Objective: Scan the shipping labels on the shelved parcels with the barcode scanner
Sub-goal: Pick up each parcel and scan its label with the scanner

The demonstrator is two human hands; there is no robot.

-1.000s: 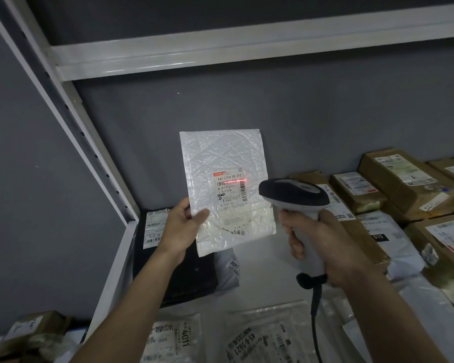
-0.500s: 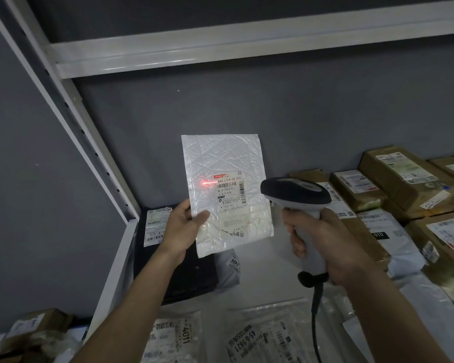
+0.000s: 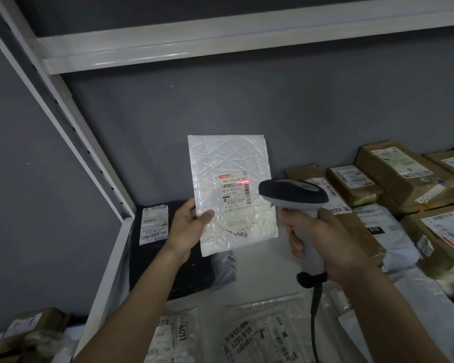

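My left hand (image 3: 188, 226) pinches the lower left corner of a white bubble mailer (image 3: 231, 163) and holds it upright above the shelf. Its shipping label (image 3: 235, 197) faces me, and a red scan line glows at the label's upper right, on the barcode. My right hand (image 3: 323, 238) grips the handle of a grey-and-black barcode scanner (image 3: 292, 192), whose head points at the label from the right. The scanner's black cable (image 3: 315, 305) hangs down below my right hand.
A black parcel (image 3: 168, 260) with a white label lies at the shelf's left end. Several brown cardboard parcels (image 3: 401, 174) and white poly bags (image 3: 388, 231) fill the right side. Clear labelled bags (image 3: 257, 336) lie in front. White shelf uprights (image 3: 71, 121) and a crossbeam (image 3: 247, 40) frame the bay.
The red scan line has shifted from the label's left edge to its upper right, over the barcode. The mailer and scanner sit slightly lower in view; both hands keep their grip.
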